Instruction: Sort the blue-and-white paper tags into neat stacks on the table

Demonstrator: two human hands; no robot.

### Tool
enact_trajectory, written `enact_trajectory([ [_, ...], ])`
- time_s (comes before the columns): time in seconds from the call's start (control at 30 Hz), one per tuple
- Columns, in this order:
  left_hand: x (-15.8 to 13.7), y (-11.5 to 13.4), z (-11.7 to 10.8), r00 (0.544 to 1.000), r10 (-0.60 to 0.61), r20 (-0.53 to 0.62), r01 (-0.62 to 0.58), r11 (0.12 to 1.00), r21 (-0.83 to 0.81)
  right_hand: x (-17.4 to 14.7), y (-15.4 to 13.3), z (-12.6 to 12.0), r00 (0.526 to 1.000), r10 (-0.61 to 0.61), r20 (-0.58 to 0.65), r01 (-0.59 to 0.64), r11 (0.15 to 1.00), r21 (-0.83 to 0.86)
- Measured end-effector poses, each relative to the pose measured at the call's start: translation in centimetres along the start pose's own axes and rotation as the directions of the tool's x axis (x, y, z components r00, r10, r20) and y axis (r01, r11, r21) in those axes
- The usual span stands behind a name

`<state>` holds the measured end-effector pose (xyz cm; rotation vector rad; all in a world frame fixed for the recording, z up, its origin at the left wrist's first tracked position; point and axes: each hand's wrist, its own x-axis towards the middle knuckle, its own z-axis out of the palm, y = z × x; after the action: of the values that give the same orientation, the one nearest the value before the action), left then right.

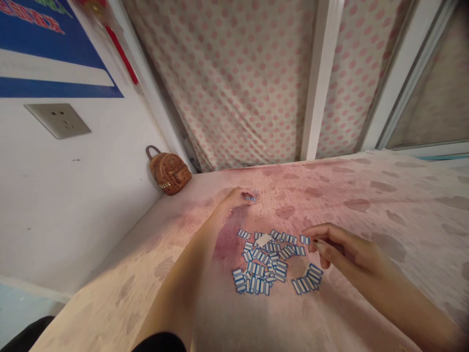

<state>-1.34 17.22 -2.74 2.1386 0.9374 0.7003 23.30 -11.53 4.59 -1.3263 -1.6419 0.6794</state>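
Note:
Many small flat white pieces with blue borders (256,269), like little cards or labels, lie in a loose, overlapping pile on the cloth. Reaching far forward, my left hand (236,196) has its fingers closed around a small blue-and-white piece (250,198) beyond the pile. At the pile's right edge my right hand (342,247) is bent in a pinch, with another blue-and-white piece (305,239) at its thumb and index fingertips. A plain whitish piece (264,240) rests on top of the pile. A smaller curved cluster (308,279) sits apart, near my right hand.
The pink patterned cloth (366,210) covers the broad surface. A small brown backpack-shaped bag (170,172) stands against the white wall at the far left. Behind the surface hangs a polka-dot curtain (249,88) beside white window frames (320,78). A socket (58,120) is on the wall.

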Motion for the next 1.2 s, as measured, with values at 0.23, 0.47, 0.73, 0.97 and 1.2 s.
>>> enact_trajectory([
  [0.23, -0.4, 0.5, 0.3, 0.996, -0.024, -0.083, 0.026, 1.0, 0.014, 0.1, 0.4, 0.2, 1.0, 0.01, 0.019, -0.01, 1.0, 0.022],
  [0.47, -5.4, 5.0, 0.8, 0.966, -0.156, -0.204, 0.163, 0.986, 0.02, 1.5, 2.5, 0.0, 0.997, 0.021, -0.078, -0.014, 0.996, 0.09],
  [0.73, -11.9, 10.0, 5.4, 0.985, -0.172, -0.033, 0.175, 0.95, 0.26, 3.5, 5.8, 1.1, 0.986, 0.053, -0.16, -0.035, 0.993, 0.111],
  [0.97, -11.9, 10.2, 6.3, 0.973, -0.205, -0.107, 0.225, 0.945, 0.238, 5.9, 5.3, 2.8, 0.993, 0.051, -0.106, -0.061, 0.994, -0.09],
  [1.2, -12.6, 9.9, 7.3, 0.969, -0.144, -0.201, 0.176, 0.972, 0.154, 5.9, 6.1, 6.0, 0.997, 0.005, -0.077, -0.023, 0.972, -0.236],
])
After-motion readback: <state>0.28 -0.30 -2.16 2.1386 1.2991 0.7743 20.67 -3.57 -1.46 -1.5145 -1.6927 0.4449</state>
